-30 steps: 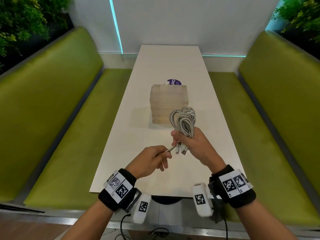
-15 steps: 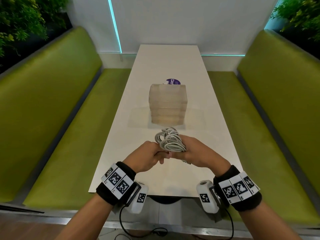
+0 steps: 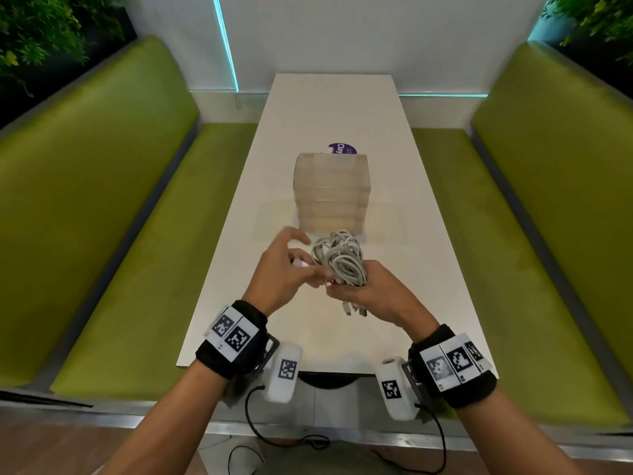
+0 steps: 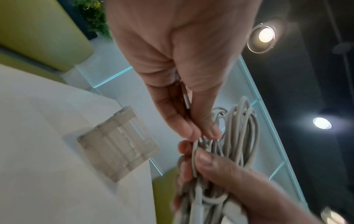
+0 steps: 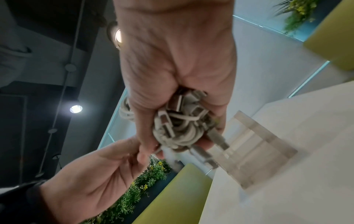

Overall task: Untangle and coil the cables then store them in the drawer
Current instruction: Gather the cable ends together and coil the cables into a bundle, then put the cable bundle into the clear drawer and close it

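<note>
My right hand [image 3: 363, 293] grips a bundle of white cables [image 3: 339, 260] above the near half of the white table [image 3: 346, 108]; several plugs [image 3: 356, 309] hang out below the fist. In the right wrist view the cable bundle [image 5: 178, 125] fills the curled fingers. My left hand [image 3: 291, 269] is just left of the loops and pinches one white cable end [image 4: 186, 100] between thumb and fingers. A translucent drawer unit [image 3: 333, 192] stands just beyond the hands, its drawers shut.
A purple round sticker [image 3: 342, 149] lies behind the drawer unit. Green bench seats [image 3: 113, 234] flank the table on both sides, with a white wall at the far end. Black wrist-camera cords [image 3: 274, 437] hang below the table's near edge.
The right hand lowered the bundle from upright towards the table, then shifted it forward near the drawer unit. The left hand came up against the loops, still pinching a cable end.
</note>
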`<state>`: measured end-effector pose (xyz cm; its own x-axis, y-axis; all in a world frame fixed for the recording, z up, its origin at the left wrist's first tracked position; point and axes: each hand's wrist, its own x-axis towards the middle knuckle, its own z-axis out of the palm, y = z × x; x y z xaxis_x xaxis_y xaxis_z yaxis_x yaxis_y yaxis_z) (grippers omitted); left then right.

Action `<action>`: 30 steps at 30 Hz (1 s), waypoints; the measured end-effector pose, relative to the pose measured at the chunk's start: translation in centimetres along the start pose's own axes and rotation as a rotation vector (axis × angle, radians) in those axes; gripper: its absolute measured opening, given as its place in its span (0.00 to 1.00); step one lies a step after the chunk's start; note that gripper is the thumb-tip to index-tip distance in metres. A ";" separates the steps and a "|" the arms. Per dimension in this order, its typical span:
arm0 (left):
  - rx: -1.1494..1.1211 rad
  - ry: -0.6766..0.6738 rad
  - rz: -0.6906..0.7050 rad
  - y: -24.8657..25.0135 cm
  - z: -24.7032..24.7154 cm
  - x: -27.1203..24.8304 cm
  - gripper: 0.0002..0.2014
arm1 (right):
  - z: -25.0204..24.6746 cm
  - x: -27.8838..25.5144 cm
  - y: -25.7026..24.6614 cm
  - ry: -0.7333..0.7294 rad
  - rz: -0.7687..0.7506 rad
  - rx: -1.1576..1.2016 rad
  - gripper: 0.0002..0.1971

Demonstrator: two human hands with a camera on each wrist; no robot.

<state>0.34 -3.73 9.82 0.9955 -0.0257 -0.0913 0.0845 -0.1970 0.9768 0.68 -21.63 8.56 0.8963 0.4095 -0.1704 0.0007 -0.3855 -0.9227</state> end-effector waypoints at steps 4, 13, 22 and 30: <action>-0.178 0.111 0.021 0.1 0.6 -0.2 0.38 | 1.0 -0.1 0.2 0.062 -0.027 0.161 0.03; -0.362 -0.139 -0.053 0.0 1.6 -1.1 0.52 | 2.8 -0.5 -0.2 -0.131 -0.063 0.274 0.07; -0.374 -0.001 0.124 1.2 2.7 -1.3 0.20 | 2.7 -0.1 -1.7 -0.204 -0.091 0.163 0.05; -0.397 -0.028 0.095 0.2 1.8 0.0 0.11 | 2.7 0.9 0.9 -0.359 -0.060 0.372 0.12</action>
<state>0.28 -5.56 9.62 0.9986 -0.0534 0.0029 0.0079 0.2007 0.9796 0.34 -19.39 6.68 0.6910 0.7046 -0.1612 -0.1690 -0.0593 -0.9838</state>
